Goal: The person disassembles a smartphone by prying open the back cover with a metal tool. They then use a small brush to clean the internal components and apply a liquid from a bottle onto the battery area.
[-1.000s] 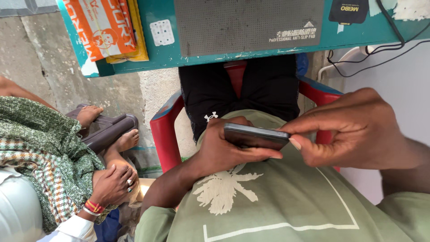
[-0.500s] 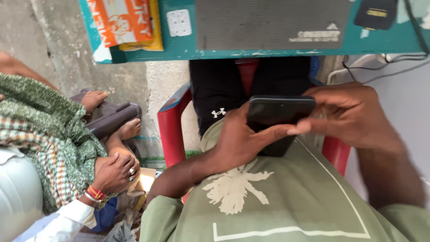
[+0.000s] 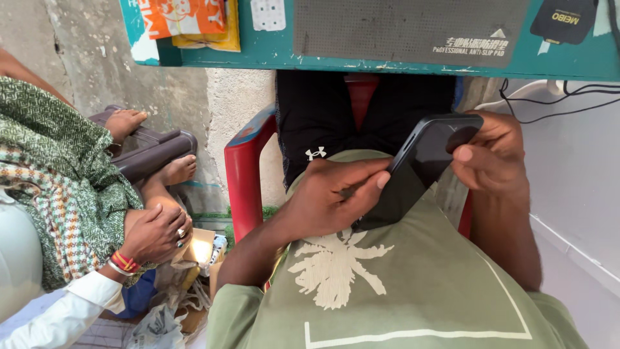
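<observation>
I hold the phone (image 3: 423, 165) tilted over my lap, just below the edge of the desk (image 3: 400, 61). My left hand (image 3: 336, 197) grips its lower end, thumb laid across the dark glass, while my right hand (image 3: 494, 158) pinches the upper corner, thumb on the screen side. To handle it well I should, I judge, keep both grips firm at the edges, since the glass looks slick and nothing but my shirt (image 3: 400, 291) lies beneath it.

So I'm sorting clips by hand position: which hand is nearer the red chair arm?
Left. The left hand holds the dark phone over the lap, just right of the red chair arm; the right hand grips the phone's far edge.
</observation>
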